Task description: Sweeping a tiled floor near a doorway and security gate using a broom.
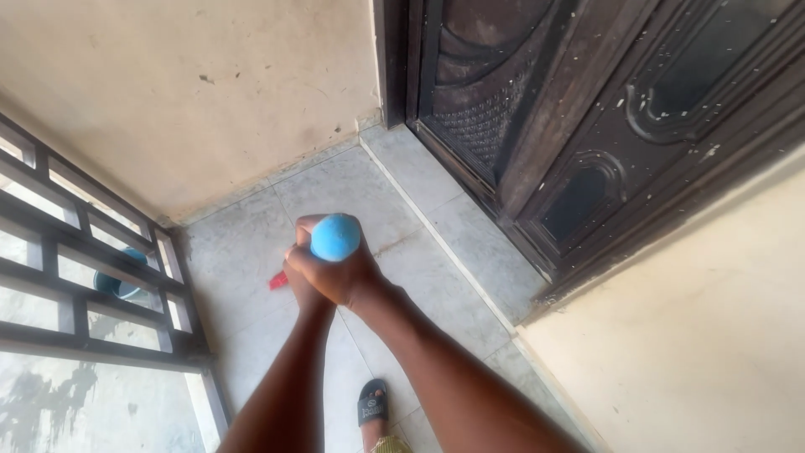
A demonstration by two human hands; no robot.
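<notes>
both hands [329,270] round upright blue-capped handle [335,237]

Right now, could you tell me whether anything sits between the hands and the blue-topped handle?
Nothing visible does: both hands, left and right, are already wrapped around the handle, one below the other. Its lower part is hidden; only a red bit shows near the floor tiles.

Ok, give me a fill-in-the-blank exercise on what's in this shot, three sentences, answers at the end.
1. Both hands grip a handle with a rounded ____ top.
2. The dark carved door stands on the ____ side of the view.
3. The foot wears a black ____ on the tiled floor.

Missing words: blue; right; sandal
</notes>
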